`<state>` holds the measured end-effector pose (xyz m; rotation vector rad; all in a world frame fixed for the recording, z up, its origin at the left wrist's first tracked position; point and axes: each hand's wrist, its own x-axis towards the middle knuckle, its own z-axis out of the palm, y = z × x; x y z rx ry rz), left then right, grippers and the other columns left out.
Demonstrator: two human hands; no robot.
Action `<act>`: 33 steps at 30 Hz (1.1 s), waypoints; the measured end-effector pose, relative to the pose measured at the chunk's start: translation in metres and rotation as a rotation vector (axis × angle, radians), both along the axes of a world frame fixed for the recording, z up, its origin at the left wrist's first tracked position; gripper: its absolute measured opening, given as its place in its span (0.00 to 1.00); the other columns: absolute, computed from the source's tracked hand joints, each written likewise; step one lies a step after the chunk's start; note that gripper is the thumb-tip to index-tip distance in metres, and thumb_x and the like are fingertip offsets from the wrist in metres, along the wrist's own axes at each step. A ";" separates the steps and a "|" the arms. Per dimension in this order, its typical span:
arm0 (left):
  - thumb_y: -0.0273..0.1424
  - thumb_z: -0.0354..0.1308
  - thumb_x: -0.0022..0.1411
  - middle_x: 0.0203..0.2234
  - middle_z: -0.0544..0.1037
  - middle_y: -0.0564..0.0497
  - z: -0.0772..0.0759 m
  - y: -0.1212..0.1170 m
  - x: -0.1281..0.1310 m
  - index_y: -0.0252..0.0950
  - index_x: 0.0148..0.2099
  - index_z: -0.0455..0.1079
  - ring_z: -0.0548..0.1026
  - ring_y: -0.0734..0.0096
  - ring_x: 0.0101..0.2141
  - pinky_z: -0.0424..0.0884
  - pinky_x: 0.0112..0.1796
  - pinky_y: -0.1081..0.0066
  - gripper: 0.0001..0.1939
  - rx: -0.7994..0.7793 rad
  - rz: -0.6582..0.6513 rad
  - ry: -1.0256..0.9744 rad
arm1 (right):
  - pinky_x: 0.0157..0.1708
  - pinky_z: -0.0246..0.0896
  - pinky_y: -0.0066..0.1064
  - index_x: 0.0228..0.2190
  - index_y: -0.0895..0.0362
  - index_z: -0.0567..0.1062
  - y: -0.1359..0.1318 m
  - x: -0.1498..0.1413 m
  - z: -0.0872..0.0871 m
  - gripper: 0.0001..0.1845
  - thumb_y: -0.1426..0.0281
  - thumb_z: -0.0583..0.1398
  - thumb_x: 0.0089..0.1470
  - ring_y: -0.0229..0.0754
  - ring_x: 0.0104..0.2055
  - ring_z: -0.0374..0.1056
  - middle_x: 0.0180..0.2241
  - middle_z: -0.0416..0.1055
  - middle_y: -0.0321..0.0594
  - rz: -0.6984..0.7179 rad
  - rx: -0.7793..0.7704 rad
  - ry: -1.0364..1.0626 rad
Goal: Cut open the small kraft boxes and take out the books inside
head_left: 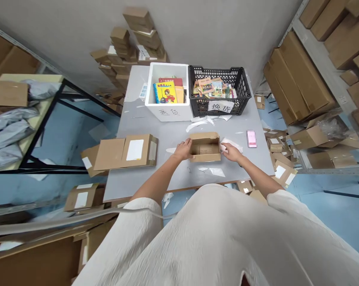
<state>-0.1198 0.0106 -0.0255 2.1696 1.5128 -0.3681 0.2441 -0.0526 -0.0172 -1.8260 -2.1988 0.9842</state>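
A small open cardboard box sits on the grey table in front of me, its inside showing bare brown board. My left hand grips its left end, thumb along the near corner and fingers by the side wall. At the right end, my right hand has curled fingers close to the box wall. A thin white sheet lies under and behind that hand, and its edge appears pinched at the fingertips. Whether those fingers also touch the box is hard to see.
Behind stand a white foam bin and a black crate, both holding books. Flattened cardboard with white labels lies left on the table. A pink-screened phone is at right. Boxes crowd the floor and shelves.
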 end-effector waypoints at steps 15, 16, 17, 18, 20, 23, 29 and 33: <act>0.38 0.65 0.70 0.83 0.50 0.31 -0.006 -0.066 -0.004 0.41 0.83 0.54 0.69 0.32 0.71 0.70 0.67 0.41 0.44 0.250 0.165 -0.262 | 0.70 0.69 0.48 0.71 0.56 0.75 0.002 -0.024 -0.033 0.34 0.71 0.62 0.65 0.56 0.66 0.74 0.67 0.75 0.53 0.038 0.035 0.039; 0.36 0.64 0.71 0.83 0.50 0.32 -0.004 -0.068 -0.003 0.41 0.83 0.53 0.67 0.33 0.73 0.68 0.68 0.41 0.44 0.277 0.103 -0.299 | 0.69 0.70 0.48 0.71 0.56 0.75 0.002 -0.024 -0.034 0.34 0.71 0.62 0.65 0.56 0.65 0.74 0.66 0.75 0.53 0.034 0.044 0.039; 0.36 0.64 0.71 0.83 0.49 0.32 -0.003 -0.069 -0.002 0.40 0.84 0.52 0.66 0.34 0.74 0.67 0.69 0.42 0.45 0.286 0.041 -0.331 | 0.69 0.70 0.48 0.71 0.56 0.75 0.001 -0.024 -0.034 0.34 0.71 0.62 0.65 0.56 0.64 0.75 0.66 0.75 0.53 0.028 0.050 0.037; 0.36 0.65 0.71 0.83 0.50 0.33 -0.002 -0.071 -0.001 0.40 0.84 0.51 0.65 0.35 0.75 0.66 0.70 0.42 0.46 0.275 -0.016 -0.353 | 0.68 0.71 0.48 0.71 0.56 0.75 0.001 -0.024 -0.035 0.34 0.71 0.62 0.65 0.56 0.63 0.75 0.65 0.75 0.53 0.022 0.053 0.036; 0.38 0.68 0.69 0.81 0.56 0.33 -0.002 -0.072 0.001 0.41 0.84 0.51 0.63 0.36 0.76 0.62 0.72 0.42 0.49 0.231 -0.095 -0.356 | 0.68 0.71 0.48 0.71 0.56 0.76 -0.001 -0.025 -0.034 0.34 0.71 0.62 0.64 0.55 0.62 0.76 0.65 0.76 0.53 0.007 0.053 0.042; 0.37 0.70 0.67 0.75 0.67 0.36 -0.004 -0.071 0.002 0.44 0.79 0.60 0.62 0.35 0.76 0.57 0.74 0.37 0.43 0.209 -0.111 -0.284 | 0.68 0.72 0.48 0.70 0.54 0.77 -0.004 -0.026 -0.032 0.35 0.71 0.62 0.63 0.54 0.60 0.77 0.66 0.75 0.51 -0.027 0.044 0.068; 0.28 0.61 0.70 0.71 0.68 0.39 0.000 -0.069 0.001 0.44 0.70 0.70 0.79 0.44 0.59 0.76 0.60 0.48 0.28 0.175 -0.134 -0.284 | 0.66 0.74 0.50 0.70 0.52 0.78 -0.018 -0.031 -0.021 0.36 0.70 0.63 0.61 0.54 0.60 0.78 0.67 0.76 0.49 -0.118 0.037 0.115; 0.29 0.59 0.72 0.73 0.66 0.38 0.013 -0.067 -0.003 0.42 0.70 0.71 0.76 0.42 0.62 0.73 0.63 0.46 0.26 0.240 -0.147 -0.321 | 0.68 0.74 0.49 0.71 0.52 0.77 -0.022 -0.034 -0.006 0.36 0.68 0.61 0.63 0.56 0.69 0.73 0.74 0.68 0.48 -0.201 0.053 0.139</act>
